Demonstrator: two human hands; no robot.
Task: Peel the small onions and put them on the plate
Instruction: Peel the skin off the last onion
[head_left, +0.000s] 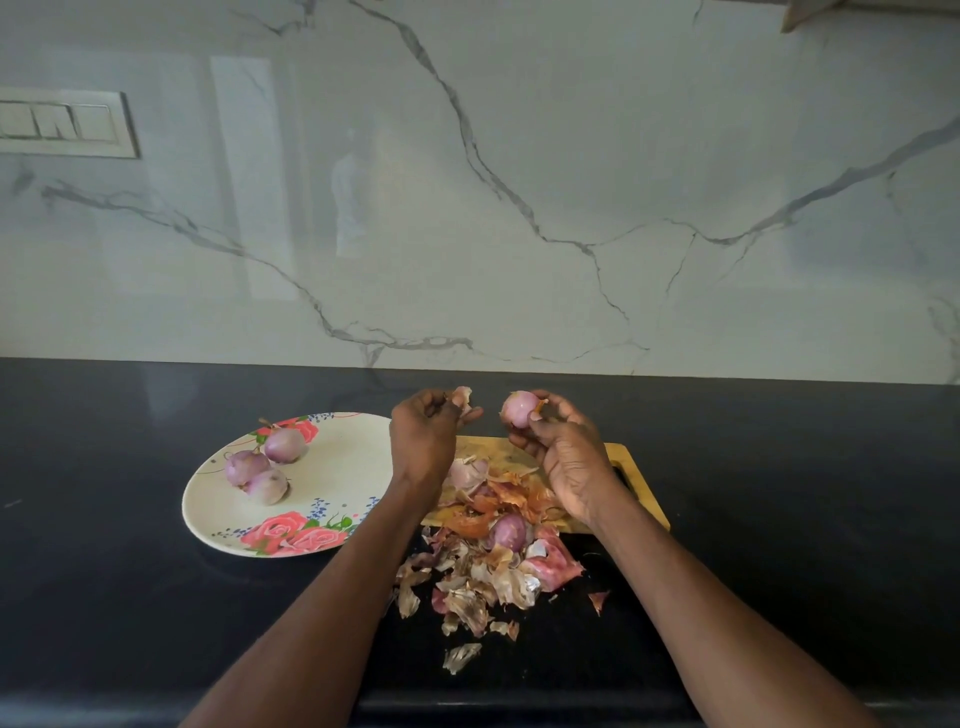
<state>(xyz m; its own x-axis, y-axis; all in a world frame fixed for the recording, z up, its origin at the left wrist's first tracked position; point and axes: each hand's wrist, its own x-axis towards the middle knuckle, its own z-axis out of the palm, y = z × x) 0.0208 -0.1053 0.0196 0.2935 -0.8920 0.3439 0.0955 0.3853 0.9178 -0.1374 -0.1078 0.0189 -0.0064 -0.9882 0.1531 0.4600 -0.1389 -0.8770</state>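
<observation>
— What is hard to see from the head camera?

— The cutting board (641, 486) is mostly covered by peels (485, 566), arms and one onion (508, 531).

— And the fingers?

— The right hand (563, 452) grasps a peeled onion (519, 408). The left hand (426, 434) pinches a skin piece (464, 397). Three onions (262, 465) lie on the plate (337, 467).

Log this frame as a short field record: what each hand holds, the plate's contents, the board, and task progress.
left hand: pinches a torn piece of onion skin
right hand: grips a mostly peeled small onion
floral plate: three peeled onions, grouped at its far left
wooden cutting board: under a peel pile spilling onto the black countertop
remaining: one onion in the pile
progress: fourth onion not yet plated
</observation>
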